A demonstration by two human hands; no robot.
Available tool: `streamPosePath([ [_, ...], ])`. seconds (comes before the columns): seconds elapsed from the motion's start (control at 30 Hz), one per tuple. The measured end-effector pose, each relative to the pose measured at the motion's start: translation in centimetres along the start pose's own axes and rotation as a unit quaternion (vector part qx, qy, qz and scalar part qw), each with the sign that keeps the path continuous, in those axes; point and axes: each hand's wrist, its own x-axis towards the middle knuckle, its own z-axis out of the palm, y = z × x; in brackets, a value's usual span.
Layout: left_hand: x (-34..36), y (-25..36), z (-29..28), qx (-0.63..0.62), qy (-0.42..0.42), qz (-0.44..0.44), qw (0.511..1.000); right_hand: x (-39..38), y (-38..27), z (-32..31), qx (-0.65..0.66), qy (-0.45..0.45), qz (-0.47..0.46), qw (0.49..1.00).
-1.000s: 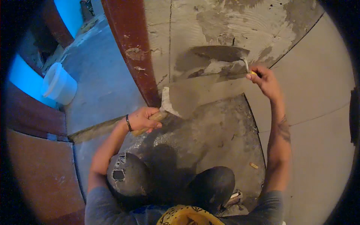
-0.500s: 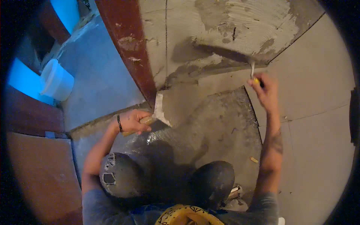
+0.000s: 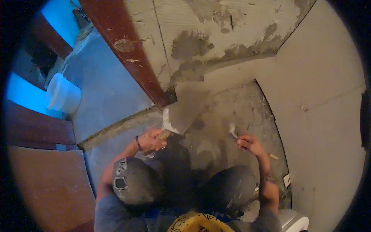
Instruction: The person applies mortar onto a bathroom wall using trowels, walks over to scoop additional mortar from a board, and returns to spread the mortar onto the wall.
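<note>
My left hand is closed round the wooden handle of a wide putty knife. Its broad grey blade, whitish with dried material near the handle, points away to the upper right, above the floor. My right hand grips the handle of a second spreading tool, to the right of the putty knife. A light metal neck shows on that tool, but its blade is smeared by motion. Beyond both hands stands a wall with ridged pale plaster and darker damp patches along its lower part.
A reddish-brown door post edges the wall. White bucket stands on the bluish floor at the left. Pale panels or tiles lie to the right, with a small yellowish piece near their edge. My bent knees are close below my hands.
My right hand has come down from the wall's lower edge toward me and leftward, bringing its tool near the putty knife. My left hand still holds the putty knife; the view has shifted slightly.
</note>
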Motion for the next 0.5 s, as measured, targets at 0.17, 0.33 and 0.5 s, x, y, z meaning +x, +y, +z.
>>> streamPosePath([
  [0.17, -2.5, 0.7, -0.1, 0.022, 0.005, -0.065, 0.998, 3.4, -3.8, -1.3, -0.3, 0.221, -0.157, 0.915],
  [0.33, -4.2, 0.5, 0.1, 0.088, 0.019, -0.081, 0.993, 10.3, -8.3, -0.9, -0.361, 0.244, -0.349, 0.83],
  [0.5, -5.6, -0.7, 0.3, 0.054, 0.038, -0.078, 0.995, 13.4, -10.3, -1.6, -0.385, 0.211, -0.352, 0.826],
])
